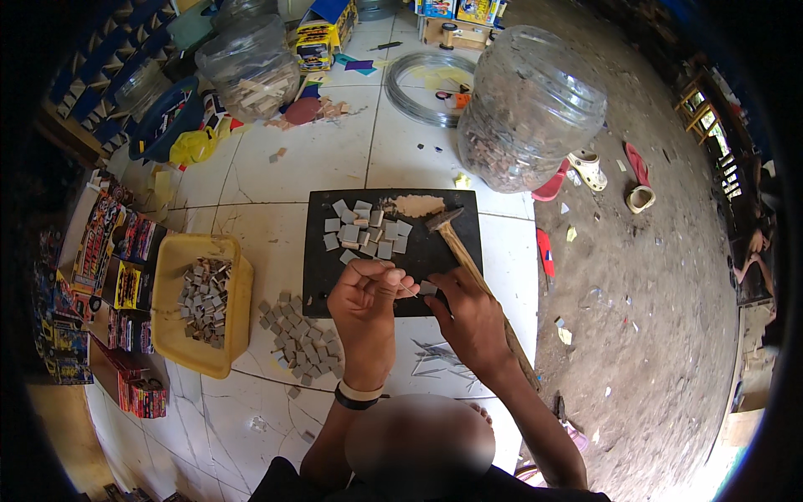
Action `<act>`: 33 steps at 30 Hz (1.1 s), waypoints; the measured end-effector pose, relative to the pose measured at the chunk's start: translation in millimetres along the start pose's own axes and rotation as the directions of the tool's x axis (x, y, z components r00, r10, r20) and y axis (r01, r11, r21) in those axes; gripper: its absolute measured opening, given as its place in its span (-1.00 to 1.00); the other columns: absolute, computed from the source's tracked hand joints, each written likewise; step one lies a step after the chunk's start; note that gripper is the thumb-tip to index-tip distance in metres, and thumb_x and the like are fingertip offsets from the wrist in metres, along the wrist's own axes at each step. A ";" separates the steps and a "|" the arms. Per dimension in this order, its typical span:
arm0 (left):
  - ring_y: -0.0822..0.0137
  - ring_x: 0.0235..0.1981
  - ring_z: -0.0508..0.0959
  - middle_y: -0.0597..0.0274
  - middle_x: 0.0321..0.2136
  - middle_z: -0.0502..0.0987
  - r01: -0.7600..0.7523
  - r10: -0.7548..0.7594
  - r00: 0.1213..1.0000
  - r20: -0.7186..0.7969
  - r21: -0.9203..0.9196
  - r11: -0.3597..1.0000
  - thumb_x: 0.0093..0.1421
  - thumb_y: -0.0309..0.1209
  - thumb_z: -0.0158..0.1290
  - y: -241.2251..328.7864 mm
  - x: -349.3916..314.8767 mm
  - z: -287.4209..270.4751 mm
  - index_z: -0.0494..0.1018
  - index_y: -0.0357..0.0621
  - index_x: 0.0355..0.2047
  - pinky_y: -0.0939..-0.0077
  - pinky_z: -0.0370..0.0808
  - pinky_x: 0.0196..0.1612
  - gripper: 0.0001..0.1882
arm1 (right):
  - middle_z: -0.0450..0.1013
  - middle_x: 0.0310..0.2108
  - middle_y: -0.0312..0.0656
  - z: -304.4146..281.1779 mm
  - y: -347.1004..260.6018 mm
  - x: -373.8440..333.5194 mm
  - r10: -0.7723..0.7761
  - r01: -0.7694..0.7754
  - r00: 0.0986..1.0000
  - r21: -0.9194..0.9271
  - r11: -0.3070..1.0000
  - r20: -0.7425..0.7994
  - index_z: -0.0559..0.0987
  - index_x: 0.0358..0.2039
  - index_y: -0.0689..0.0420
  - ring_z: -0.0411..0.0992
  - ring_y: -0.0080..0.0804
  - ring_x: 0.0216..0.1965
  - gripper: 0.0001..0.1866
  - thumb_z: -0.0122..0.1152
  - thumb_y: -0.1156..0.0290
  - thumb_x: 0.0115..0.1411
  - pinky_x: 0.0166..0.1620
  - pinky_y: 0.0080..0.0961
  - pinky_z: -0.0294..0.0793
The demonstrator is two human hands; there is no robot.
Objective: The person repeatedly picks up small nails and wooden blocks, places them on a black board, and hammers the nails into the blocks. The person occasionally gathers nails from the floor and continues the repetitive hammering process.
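My left hand [366,297] pinches a thin piece of wire [407,289] over the front of a black board [322,276]. Beside it, the thumb and forefinger of my right hand [475,322] close on a small grey square tile [428,288] at the wire's end. A hammer [458,243] with a wooden handle lies slantwise across the board's right side, its handle running past my right hand. Farther back on the board sit a pile of grey square tiles [368,230] and a patch of tan powder [416,205].
Left of the board are loose grey tiles [301,339] and a yellow tub [243,314] of tiles. Cut wire pieces [439,361] lie by my right wrist. A wire coil [397,96] and large clear jars [535,100] stand behind. Printed boxes [125,251] line the left; footwear [588,171] lies right.
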State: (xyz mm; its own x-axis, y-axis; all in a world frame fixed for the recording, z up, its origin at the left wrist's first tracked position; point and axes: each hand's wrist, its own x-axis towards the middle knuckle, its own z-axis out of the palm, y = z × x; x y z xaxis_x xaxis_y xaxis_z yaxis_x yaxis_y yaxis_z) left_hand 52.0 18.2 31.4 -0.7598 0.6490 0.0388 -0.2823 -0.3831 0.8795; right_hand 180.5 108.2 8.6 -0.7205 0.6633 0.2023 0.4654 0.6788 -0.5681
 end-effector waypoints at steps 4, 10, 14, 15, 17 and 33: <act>0.41 -0.26 0.68 0.21 -0.27 0.61 -0.011 0.011 1.000 -0.001 0.000 1.000 0.47 -0.53 0.18 -4.3 0.6 -1.6 0.47 -0.27 -0.15 0.40 0.73 -0.08 -0.90 | 0.57 -0.15 -0.09 -0.8 -1.4 0.7 0.024 -0.024 1.000 0.024 0.999 -0.015 0.68 0.01 0.09 0.64 0.06 -0.23 -0.69 0.47 0.42 0.25 -0.18 -0.10 0.65; 0.42 -0.26 0.66 0.22 -0.26 0.60 -0.043 0.043 0.999 0.014 0.030 0.999 0.48 -0.52 0.17 -12.8 -0.5 -5.0 0.47 -0.24 -0.12 0.41 0.72 -0.09 -0.91 | 0.57 -0.15 -0.09 -0.4 -1.8 1.2 0.036 -0.035 0.999 0.026 0.999 -0.010 0.68 -0.01 0.10 0.64 0.06 -0.24 -0.69 0.48 0.43 0.24 -0.18 -0.11 0.66; 0.43 -0.26 0.65 0.22 -0.24 0.61 -0.058 0.057 0.998 0.024 0.078 0.995 0.48 -0.50 0.17 -18.6 1.8 -8.6 0.48 -0.23 -0.11 0.41 0.72 -0.10 -0.91 | 0.60 -0.17 -0.10 2.0 2.3 3.1 0.031 -0.028 0.999 0.127 0.992 -0.026 0.69 -0.06 0.13 0.67 -0.07 -0.26 -0.71 0.50 0.55 0.20 -0.21 -0.25 0.67; 0.43 -0.25 0.66 0.21 -0.24 0.61 -0.062 0.060 0.998 0.025 0.092 0.994 0.48 -0.50 0.17 -19.6 2.6 -9.4 0.48 -0.24 -0.11 0.40 0.72 -0.10 -0.90 | 0.62 -0.18 -0.10 2.8 3.6 3.8 0.062 -0.060 0.998 0.182 0.982 -0.009 0.69 -0.07 0.14 0.69 -0.12 -0.27 -0.71 0.51 0.58 0.19 -0.22 -0.30 0.67; 0.41 -0.25 0.67 0.20 -0.25 0.61 -0.055 0.054 0.998 0.010 0.134 0.989 0.47 -0.50 0.18 -22.1 3.8 -10.0 0.48 -0.25 -0.11 0.38 0.73 -0.09 -0.89 | 0.64 -0.26 -0.10 4.6 6.2 4.8 0.108 -0.089 0.993 0.353 0.932 -0.036 0.71 -0.13 0.17 0.68 -0.16 -0.31 -0.77 0.49 0.59 0.18 -0.24 -0.32 0.67; 0.37 -0.21 0.73 0.12 -0.25 0.66 -0.105 0.099 0.994 0.037 0.199 0.974 0.43 -0.61 0.19 -52.4 3.0 -13.3 0.48 -0.31 -0.14 0.45 0.73 -0.03 -0.91 | 0.60 -0.29 0.00 15.9 4.8 10.8 0.047 -0.007 0.994 0.377 0.926 -0.097 0.71 -0.21 0.24 0.63 0.00 -0.32 -0.78 0.43 0.65 0.09 -0.24 -0.20 0.64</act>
State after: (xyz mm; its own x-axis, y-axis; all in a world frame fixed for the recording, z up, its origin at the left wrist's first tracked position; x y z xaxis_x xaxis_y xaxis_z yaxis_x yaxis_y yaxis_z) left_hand 56.7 31.4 -20.9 -0.7618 0.6317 0.1437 -0.0785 -0.3102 0.9474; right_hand 166.8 113.6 -4.6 -0.6449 0.7216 0.2517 0.2425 0.5055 -0.8280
